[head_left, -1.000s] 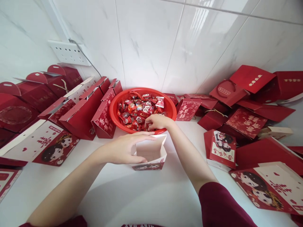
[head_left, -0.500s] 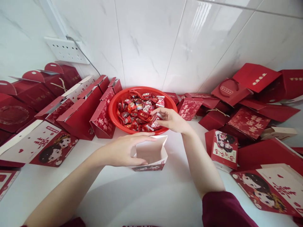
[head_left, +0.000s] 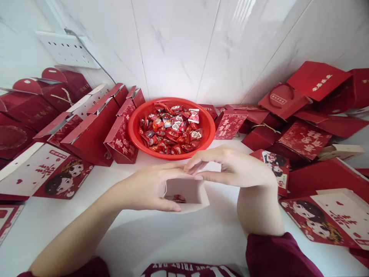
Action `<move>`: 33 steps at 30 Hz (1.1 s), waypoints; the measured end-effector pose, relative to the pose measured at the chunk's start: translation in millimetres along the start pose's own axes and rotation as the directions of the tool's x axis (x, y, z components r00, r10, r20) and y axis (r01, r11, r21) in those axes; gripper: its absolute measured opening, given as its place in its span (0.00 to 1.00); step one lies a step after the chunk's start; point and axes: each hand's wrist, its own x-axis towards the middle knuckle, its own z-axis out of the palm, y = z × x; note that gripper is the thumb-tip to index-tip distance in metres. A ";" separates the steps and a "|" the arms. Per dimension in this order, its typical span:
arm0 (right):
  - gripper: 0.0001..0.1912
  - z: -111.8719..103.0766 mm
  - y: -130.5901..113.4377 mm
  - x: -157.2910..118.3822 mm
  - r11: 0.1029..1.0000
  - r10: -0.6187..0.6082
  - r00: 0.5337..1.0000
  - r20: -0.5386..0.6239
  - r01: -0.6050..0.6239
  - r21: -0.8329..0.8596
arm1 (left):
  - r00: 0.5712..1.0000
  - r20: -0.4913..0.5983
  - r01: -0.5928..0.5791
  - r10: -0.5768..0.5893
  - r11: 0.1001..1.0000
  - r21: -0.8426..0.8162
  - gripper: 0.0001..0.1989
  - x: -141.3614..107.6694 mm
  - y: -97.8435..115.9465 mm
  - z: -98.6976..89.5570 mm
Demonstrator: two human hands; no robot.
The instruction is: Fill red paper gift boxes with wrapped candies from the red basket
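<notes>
A small paper gift box [head_left: 198, 196], white inside, stands with its top towards me over the white table. My left hand [head_left: 150, 188] is closed around its left side, thumb along the near rim and fingers along the far rim. At the far right rim, the curled fingers and thumb of my right hand [head_left: 227, 165] come together on the box's edge. A red-wrapped candy [head_left: 179, 198] lies on the box's floor; how many there are I cannot tell. Behind the box is a red plastic basket [head_left: 131, 132] filled with wrapped candies [head_left: 173, 132].
Upright red gift boxes [head_left: 89, 134] line the left, with a cartoon-print box [head_left: 62, 173] nearer me. On the right lies a heap of folded red boxes [head_left: 305, 138] and another cartoon-print box [head_left: 319, 223]. A tiled wall [head_left: 173, 50] with a socket strip [head_left: 67, 49] closes the back.
My right hand has come back from the basket's candies to the box's far rim. A candy now shows inside the box, whose opening tilts more towards me. The view has shifted slightly.
</notes>
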 end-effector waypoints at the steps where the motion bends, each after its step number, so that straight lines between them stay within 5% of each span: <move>1: 0.10 -1.3 -0.2 -0.8 0.999 0.001 0.999 -0.049 -0.004 -0.053 | 1.000 0.005 -0.014 0.014 1.000 -0.002 0.38 0.1 0.5 0.8; 8: 0.11 -10.5 40.4 9.4 0.891 0.199 0.911 -0.361 -0.321 -0.321 | 0.999 0.017 -0.050 0.049 0.998 0.033 0.38 -1.0 5.7 4.5; 11: 0.12 -7.9 66.2 21.0 0.849 0.276 0.875 -0.397 -0.416 -0.327 | 0.998 0.034 -0.056 0.055 0.998 0.021 0.36 -1.5 6.8 4.4; 18: 0.16 -1.0 96.1 56.1 0.751 0.396 0.891 -0.223 -0.454 -0.479 | 0.999 0.031 -0.026 0.026 1.000 -0.008 0.35 -0.5 8.1 3.1; 24: 0.10 -5.7 107.5 102.3 0.646 0.584 0.811 -0.004 -0.469 -0.602 | 0.999 0.020 -0.031 0.032 0.999 -0.030 0.36 -0.7 5.6 2.3; 28: 0.12 1.8 113.6 115.7 0.596 0.622 0.783 -0.016 -0.487 -0.638 | 0.999 0.022 -0.030 0.031 0.998 -0.052 0.36 -1.5 3.8 2.3; 33: 0.08 -4.2 112.7 100.5 0.692 0.510 0.856 -0.084 -0.466 -0.551 | 0.999 0.020 -0.033 0.034 0.998 -0.051 0.36 -1.3 3.1 2.0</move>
